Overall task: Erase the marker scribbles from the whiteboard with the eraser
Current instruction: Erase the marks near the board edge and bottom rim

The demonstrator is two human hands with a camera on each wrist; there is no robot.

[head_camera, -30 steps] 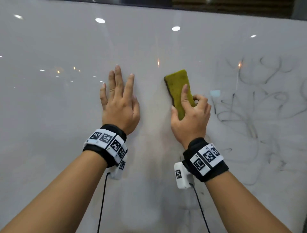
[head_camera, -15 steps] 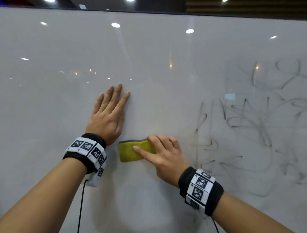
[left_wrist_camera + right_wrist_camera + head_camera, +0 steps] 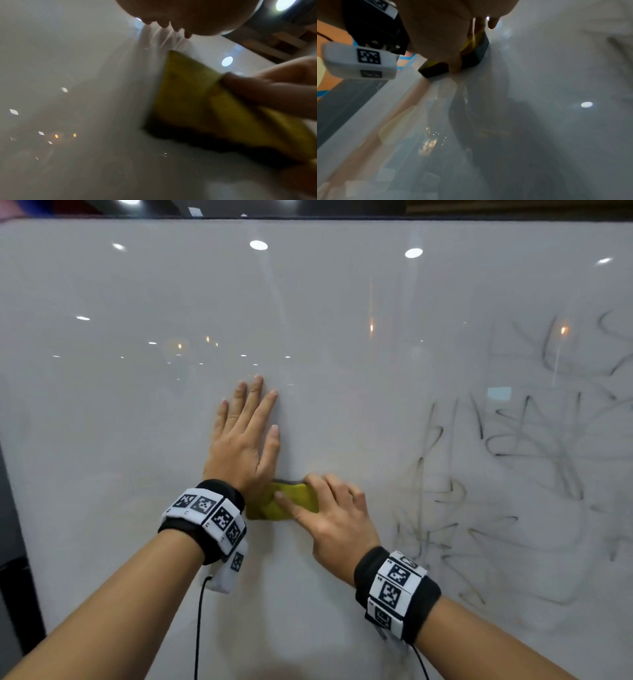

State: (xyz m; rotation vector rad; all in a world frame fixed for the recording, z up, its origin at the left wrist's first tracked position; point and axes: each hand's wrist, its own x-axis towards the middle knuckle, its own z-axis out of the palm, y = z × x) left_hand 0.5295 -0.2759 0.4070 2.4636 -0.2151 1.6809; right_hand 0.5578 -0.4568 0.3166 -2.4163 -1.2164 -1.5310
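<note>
The left hand (image 3: 245,445) lies flat against the glossy white whiteboard (image 3: 308,337), fingers straight and close together, pointing up; it grips nothing. That placement reads as a brace, steadying the person or the board while the other hand works. Just below and to its right, the right hand (image 3: 329,518) holds the yellow rectangular sponge eraser with a dark felt underside (image 3: 291,503), lying roughly level against the board. The thumb stretches along the eraser's lower edge and the curled fingers come over its upper edge, so the hand pinches the block while pressing its dark face to the surface. The right wrist view shows that dark layer flush on the board under the fingers. A grip across the width like this probably keeps the whole pad in contact during a sideways sweep.

The eraser sits on an unmarked part of the board, its left end tucked behind the heel of the left hand. The grey-black marker scribbles (image 3: 513,474) lie well to the right, partly smeared and faint, so most of the erasing appears still to be done.

Several things are hard to read. The scribbles run off the right edge of the head view, so their full extent is unknown. Reflected ceiling lights speckle the board and could be mistaken for marks. The left wrist view is blurred and shows only the eraser's yellow back, a right fingertip and the left fingertips touching the board. The right wrist view hides most of the eraser behind the palm.
</note>
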